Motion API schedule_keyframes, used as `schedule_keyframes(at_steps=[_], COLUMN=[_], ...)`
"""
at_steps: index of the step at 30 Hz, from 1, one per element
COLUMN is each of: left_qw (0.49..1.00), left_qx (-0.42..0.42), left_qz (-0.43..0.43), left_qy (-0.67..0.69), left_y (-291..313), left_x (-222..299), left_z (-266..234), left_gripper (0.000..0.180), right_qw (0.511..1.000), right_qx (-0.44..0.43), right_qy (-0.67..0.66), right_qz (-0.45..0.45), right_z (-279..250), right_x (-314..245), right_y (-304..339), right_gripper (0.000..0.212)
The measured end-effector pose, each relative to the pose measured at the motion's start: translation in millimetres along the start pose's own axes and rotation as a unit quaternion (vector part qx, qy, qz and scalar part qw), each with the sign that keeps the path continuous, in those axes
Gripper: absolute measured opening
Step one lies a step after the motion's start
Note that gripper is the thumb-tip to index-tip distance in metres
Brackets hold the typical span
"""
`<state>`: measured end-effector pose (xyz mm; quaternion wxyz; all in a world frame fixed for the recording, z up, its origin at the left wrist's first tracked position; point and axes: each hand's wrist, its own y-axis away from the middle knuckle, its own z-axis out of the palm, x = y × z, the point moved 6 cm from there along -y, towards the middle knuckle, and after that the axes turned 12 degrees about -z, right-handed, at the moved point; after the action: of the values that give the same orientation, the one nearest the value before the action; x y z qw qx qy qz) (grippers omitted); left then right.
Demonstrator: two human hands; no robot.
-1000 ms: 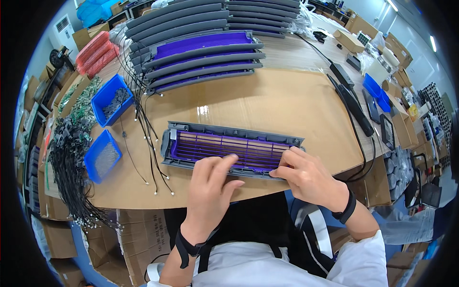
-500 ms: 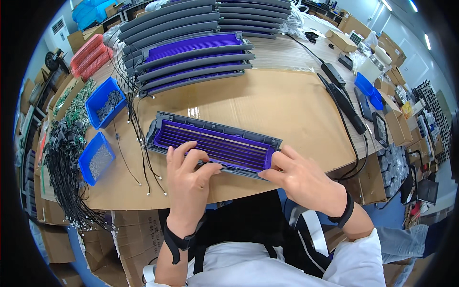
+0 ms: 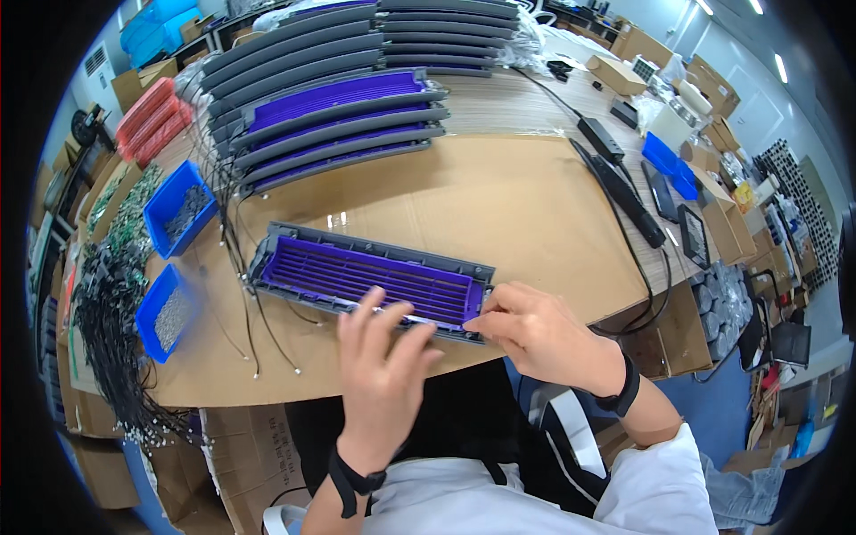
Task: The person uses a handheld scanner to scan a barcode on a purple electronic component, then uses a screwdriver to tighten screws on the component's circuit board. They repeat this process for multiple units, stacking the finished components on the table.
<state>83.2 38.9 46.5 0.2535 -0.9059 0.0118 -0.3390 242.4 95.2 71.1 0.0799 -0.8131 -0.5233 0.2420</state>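
Note:
A long grey panel [image 3: 374, 242] with a purple slatted grille [image 3: 370, 272] lies slanted on the cardboard sheet in front of me. A thin pale strip shows along its near edge. Over that edge, my left hand [image 3: 383, 374] is smeared by motion, its fingers spread and holding nothing. My right hand [image 3: 535, 330] is closed in a pinch at the panel's near right corner, fingertips against the purple frame. Anything small between those fingertips is hidden. A dark cable [image 3: 303, 314] with a small end lies beside the panel's left part.
Stacked grey and purple panels [image 3: 339, 125] stand at the far side. Blue bins [image 3: 183, 209] of small parts and bundled black cables [image 3: 111, 312] lie left. On the right are a black handheld tool [image 3: 629, 201], a power adapter [image 3: 599, 140] and a blue tray [image 3: 669, 167]. Cardboard sheet [image 3: 499, 196] covers the table.
My left hand has lifted off the panel's near edge and shifted right and nearer, fingers spreading. The right hand stays pinched at the corner. The whole view has shifted slightly.

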Motion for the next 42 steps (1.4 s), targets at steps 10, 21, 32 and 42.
schedule_keyframes(at_steps=[10,21,32,42], left_qw=[1.000,0.988,0.992,0.985], left_qx=[0.016,-0.114,-0.094,-0.087], left_qz=[-0.014,0.064,0.057,0.084], left_qy=[0.002,0.088,0.067,0.125], left_y=[5.9,4.1,-1.5,3.7], left_x=[27.9,24.5,-19.0,-28.0], left_z=[42.0,34.1,3.5,-6.6], left_gripper=[0.033,0.033,0.034,0.035], right_qw=[0.976,0.831,0.809,0.931], right_qx=[0.100,0.314,0.078,0.261], right_qy=[-0.002,0.176,0.301,0.007], right_qz=[0.195,0.425,0.499,0.257], right_z=[-65.3,-175.7,-152.3,-96.2], right_x=[61.9,155.4,251.9,59.3], right_y=[77.4,226.6,254.4,103.5], right_gripper=[0.013,0.014,0.015,0.011])
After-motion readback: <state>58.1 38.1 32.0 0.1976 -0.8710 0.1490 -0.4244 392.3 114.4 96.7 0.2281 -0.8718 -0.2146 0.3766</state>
